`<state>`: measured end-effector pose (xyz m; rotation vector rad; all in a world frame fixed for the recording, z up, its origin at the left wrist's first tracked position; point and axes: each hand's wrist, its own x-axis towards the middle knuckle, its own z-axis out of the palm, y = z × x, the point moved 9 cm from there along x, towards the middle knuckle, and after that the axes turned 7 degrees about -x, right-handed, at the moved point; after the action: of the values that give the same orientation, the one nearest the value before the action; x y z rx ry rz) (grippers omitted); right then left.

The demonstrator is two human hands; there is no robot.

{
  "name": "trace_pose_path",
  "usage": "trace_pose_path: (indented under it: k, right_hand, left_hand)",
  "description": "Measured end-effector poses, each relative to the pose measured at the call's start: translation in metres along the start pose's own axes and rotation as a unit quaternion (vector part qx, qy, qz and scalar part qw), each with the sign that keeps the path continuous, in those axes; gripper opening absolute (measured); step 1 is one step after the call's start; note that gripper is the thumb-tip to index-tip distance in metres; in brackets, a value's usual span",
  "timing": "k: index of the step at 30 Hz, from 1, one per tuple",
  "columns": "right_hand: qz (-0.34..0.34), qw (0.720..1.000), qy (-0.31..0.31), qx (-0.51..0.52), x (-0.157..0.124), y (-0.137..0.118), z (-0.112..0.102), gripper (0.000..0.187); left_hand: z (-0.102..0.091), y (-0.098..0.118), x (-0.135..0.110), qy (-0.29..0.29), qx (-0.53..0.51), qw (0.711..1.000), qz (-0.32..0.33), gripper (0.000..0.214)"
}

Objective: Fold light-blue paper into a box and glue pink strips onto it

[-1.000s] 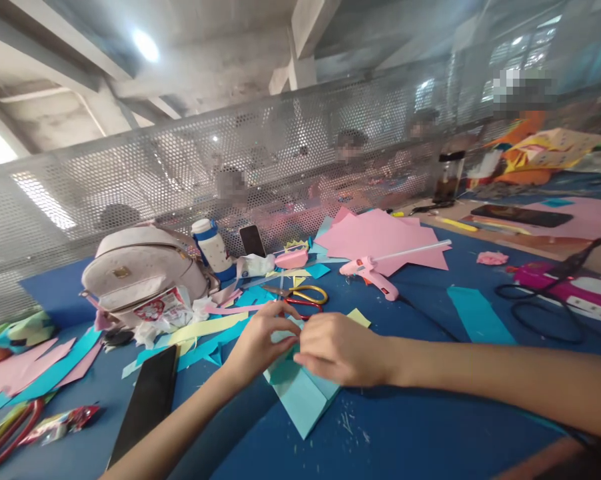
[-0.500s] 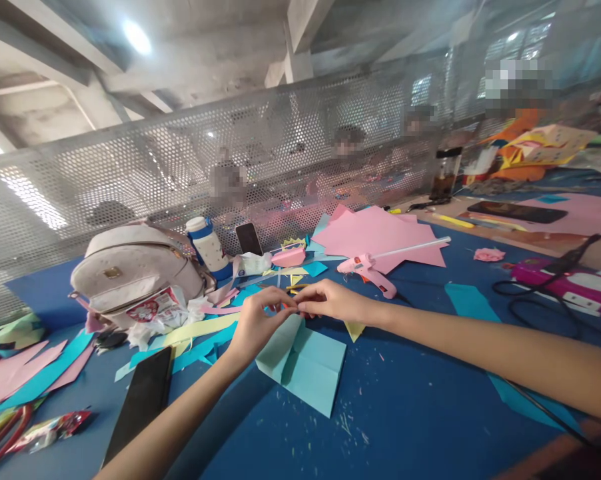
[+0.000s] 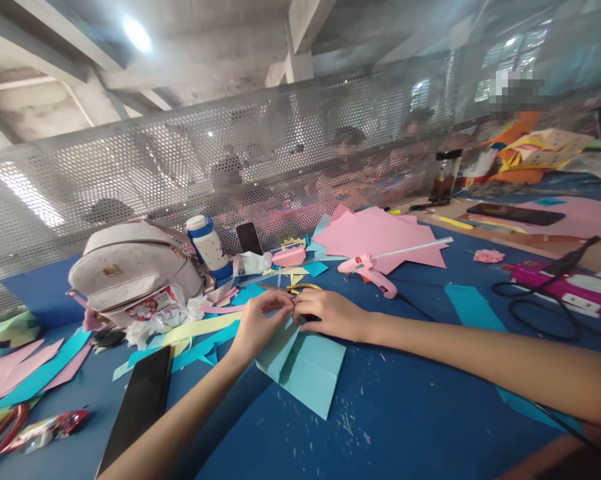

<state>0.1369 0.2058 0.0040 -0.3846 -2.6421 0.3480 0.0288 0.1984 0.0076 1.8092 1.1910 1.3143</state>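
A light blue folded paper (image 3: 308,370) lies on the blue table (image 3: 405,413) in front of me. My left hand (image 3: 258,325) is closed, its fingertips pinching the paper's far corner. My right hand (image 3: 330,313) lies curled just beyond that corner, its fingertips meeting the left ones. It covers most of the scissors with yellow and red handles (image 3: 306,288), and I cannot make out what its fingers grip.
A black phone (image 3: 135,407) lies left of my forearm among paper strips (image 3: 200,328). Behind stand a pale backpack (image 3: 130,267), a bottle (image 3: 205,245), a pink glue gun (image 3: 370,270) on pink sheets (image 3: 375,233), and a perforated metal screen (image 3: 180,173). People sit beyond it.
The paper has opened out flatter. Both hands have moved from pressing on its middle to its far corner, and my right hand has settled over the scissors.
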Motion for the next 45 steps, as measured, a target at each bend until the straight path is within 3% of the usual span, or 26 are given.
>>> trace_pose_path:
  k: [7, 15, 17, 21, 24, 31, 37, 45]
  right_hand:
    - [-0.032, 0.999, 0.003, -0.013, -0.001, -0.014, 0.001, 0.004]
    - [-0.031, 0.999, 0.014, 0.008, -0.005, -0.023, 0.004, 0.005]
    - [-0.018, 1.000, 0.014, 0.020, -0.006, -0.023, 0.004, 0.006]
    - [0.016, 0.998, 0.023, 0.058, -0.005, -0.017, 0.004, 0.008]
    - [0.037, 0.995, 0.035, 0.086, -0.004, -0.011, 0.003, 0.013]
    - [0.062, 0.992, 0.061, 0.097, -0.006, 0.002, -0.010, 0.007]
    - [0.062, 0.995, 0.042, 0.061, -0.005, -0.002, -0.007, 0.005]
    - [0.090, 0.995, 0.011, 0.033, -0.007, -0.003, 0.007, 0.007]
  left_hand:
    - [0.004, -0.002, -0.002, -0.052, -0.033, 0.998, -0.028, 0.008]
    - [0.006, 0.024, -0.011, -0.124, 0.039, 0.992, 0.001, 0.008]
    - [0.006, 0.034, -0.019, -0.155, 0.070, 0.985, 0.009, 0.016]
    - [0.013, 0.038, -0.040, -0.219, 0.174, 0.960, 0.030, 0.059]
    - [0.013, 0.026, -0.044, -0.183, 0.259, 0.947, 0.047, 0.071]
    - [0.011, -0.005, -0.037, -0.172, 0.263, 0.949, 0.005, 0.070]
    - [0.003, -0.012, -0.034, -0.172, 0.226, 0.959, -0.018, 0.065]
    - [0.007, -0.008, -0.031, -0.167, 0.194, 0.967, -0.014, 0.059]
